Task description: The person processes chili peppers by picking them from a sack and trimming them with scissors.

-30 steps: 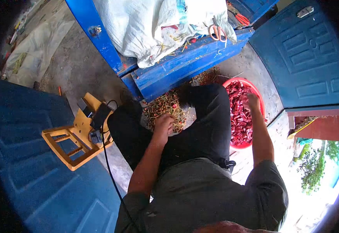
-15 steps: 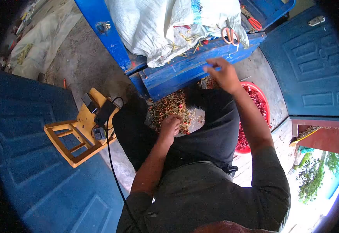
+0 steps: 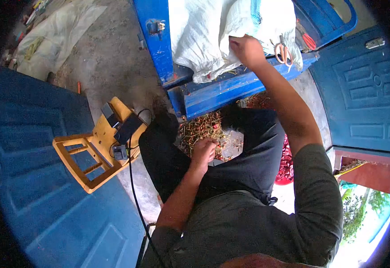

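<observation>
Left hand [image 3: 204, 154]: fingers curled inward, above the heap of stems [image 3: 197, 129] between the knees; cannot tell whether they pinch anything.
Right hand [image 3: 249, 52]: at the white sack [image 3: 199, 33], fingers bent toward the thumb; cannot tell what, if anything, is pinched.
Red chilies [image 3: 285, 166]: in the red basin [image 3: 284, 182] beside the right knee, partly hidden.
Pink-handled scissors [image 3: 283, 54]: against the sack's right side.
Wooden chair [image 3: 97, 147]: left of the left knee.
</observation>
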The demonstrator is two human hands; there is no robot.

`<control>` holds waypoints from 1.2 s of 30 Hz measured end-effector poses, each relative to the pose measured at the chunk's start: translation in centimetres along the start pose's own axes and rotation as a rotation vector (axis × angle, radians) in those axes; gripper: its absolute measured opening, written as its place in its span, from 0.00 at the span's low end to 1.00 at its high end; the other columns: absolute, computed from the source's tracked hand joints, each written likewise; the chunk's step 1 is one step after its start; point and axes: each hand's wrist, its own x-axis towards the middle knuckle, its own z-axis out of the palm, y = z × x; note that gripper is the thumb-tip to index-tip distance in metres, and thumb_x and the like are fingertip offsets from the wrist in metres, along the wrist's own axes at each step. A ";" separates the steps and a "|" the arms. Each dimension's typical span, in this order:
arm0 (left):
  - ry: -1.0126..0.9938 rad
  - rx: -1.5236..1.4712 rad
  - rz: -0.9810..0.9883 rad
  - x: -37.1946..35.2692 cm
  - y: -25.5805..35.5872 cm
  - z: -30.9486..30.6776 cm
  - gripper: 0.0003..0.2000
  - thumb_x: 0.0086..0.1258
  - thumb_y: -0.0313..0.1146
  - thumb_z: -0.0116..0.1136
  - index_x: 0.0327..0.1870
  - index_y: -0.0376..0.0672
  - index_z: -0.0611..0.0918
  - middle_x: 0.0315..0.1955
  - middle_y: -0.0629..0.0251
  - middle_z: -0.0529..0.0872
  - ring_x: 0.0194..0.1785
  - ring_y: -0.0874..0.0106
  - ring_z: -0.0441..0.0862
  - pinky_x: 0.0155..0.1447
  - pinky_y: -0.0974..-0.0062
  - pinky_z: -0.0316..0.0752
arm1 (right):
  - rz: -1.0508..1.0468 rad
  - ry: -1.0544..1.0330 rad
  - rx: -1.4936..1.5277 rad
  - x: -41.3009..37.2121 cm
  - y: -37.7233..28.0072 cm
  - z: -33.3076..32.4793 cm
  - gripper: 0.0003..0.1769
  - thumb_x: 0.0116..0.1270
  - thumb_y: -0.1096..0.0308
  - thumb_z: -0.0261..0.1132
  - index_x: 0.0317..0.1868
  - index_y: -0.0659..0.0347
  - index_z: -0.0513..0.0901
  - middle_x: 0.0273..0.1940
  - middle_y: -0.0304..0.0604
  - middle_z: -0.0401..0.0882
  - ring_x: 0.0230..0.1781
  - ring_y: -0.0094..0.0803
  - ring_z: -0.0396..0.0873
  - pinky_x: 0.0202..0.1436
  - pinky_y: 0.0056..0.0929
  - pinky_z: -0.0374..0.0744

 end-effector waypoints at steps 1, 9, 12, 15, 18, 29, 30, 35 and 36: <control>-0.007 -0.003 -0.008 0.0 -0.1 0.0 0.04 0.67 0.27 0.54 0.39 0.40 0.80 0.17 0.81 0.65 0.16 0.87 0.58 0.18 0.84 0.51 | -0.112 0.121 0.111 -1.1 0.7 -0.8 0.12 0.65 0.60 0.64 0.47 0.51 0.88 0.42 0.51 0.86 0.42 0.50 0.84 0.46 0.43 0.82; -0.025 0.027 -0.060 -0.2 -0.4 1.2 0.04 0.66 0.25 0.54 0.39 0.40 0.81 0.17 0.80 0.67 0.16 0.87 0.60 0.19 0.85 0.53 | -0.124 0.142 0.021 -5.4 4.9 -1.8 0.18 0.61 0.66 0.67 0.53 0.50 0.87 0.54 0.47 0.83 0.58 0.48 0.78 0.62 0.43 0.77; -0.030 0.027 -0.048 -0.3 -0.5 1.0 0.05 0.65 0.25 0.54 0.39 0.40 0.81 0.18 0.80 0.68 0.16 0.87 0.60 0.19 0.85 0.53 | -0.100 0.184 0.136 -5.3 3.7 -2.2 0.18 0.61 0.64 0.68 0.52 0.52 0.88 0.54 0.47 0.83 0.57 0.48 0.78 0.61 0.43 0.78; -0.021 0.041 -0.043 -0.2 -0.7 0.9 0.05 0.66 0.25 0.55 0.39 0.40 0.81 0.17 0.81 0.67 0.16 0.87 0.60 0.18 0.85 0.53 | -0.044 0.187 0.226 -4.6 0.3 -4.3 0.18 0.61 0.62 0.69 0.52 0.54 0.87 0.53 0.47 0.83 0.55 0.48 0.80 0.59 0.43 0.79; -0.009 0.067 -0.061 0.0 -0.8 0.8 0.04 0.66 0.26 0.55 0.39 0.41 0.81 0.17 0.80 0.66 0.16 0.86 0.59 0.18 0.84 0.53 | 0.004 0.121 0.224 -3.7 -1.0 -3.2 0.18 0.65 0.58 0.67 0.53 0.53 0.85 0.51 0.48 0.83 0.50 0.50 0.82 0.54 0.44 0.80; -0.041 0.048 -0.022 -0.7 -0.4 0.8 0.05 0.67 0.26 0.55 0.41 0.40 0.81 0.19 0.81 0.68 0.17 0.88 0.60 0.20 0.85 0.53 | 0.187 0.060 0.440 -5.2 0.5 -0.3 0.18 0.68 0.60 0.62 0.55 0.56 0.83 0.49 0.57 0.84 0.50 0.56 0.82 0.55 0.45 0.79; -0.038 0.057 -0.035 -0.8 -0.2 1.0 0.05 0.67 0.26 0.55 0.41 0.40 0.81 0.19 0.81 0.68 0.18 0.88 0.60 0.20 0.85 0.53 | 0.180 0.090 0.410 -5.4 0.4 -0.3 0.18 0.68 0.60 0.62 0.56 0.57 0.83 0.49 0.58 0.84 0.50 0.56 0.82 0.54 0.45 0.79; -0.030 0.050 -0.045 -0.9 -0.2 0.9 0.04 0.67 0.26 0.55 0.39 0.40 0.80 0.19 0.81 0.67 0.18 0.87 0.60 0.20 0.85 0.53 | 0.178 0.171 0.407 -6.2 0.0 1.0 0.18 0.69 0.59 0.63 0.53 0.60 0.85 0.47 0.59 0.84 0.51 0.56 0.81 0.54 0.44 0.79; -0.039 0.044 -0.038 -0.9 -0.2 0.7 0.04 0.67 0.26 0.55 0.39 0.40 0.80 0.18 0.81 0.67 0.17 0.87 0.60 0.20 0.85 0.52 | 0.164 0.220 0.424 -6.2 0.2 1.4 0.18 0.70 0.59 0.63 0.53 0.62 0.85 0.45 0.57 0.85 0.47 0.52 0.83 0.51 0.42 0.80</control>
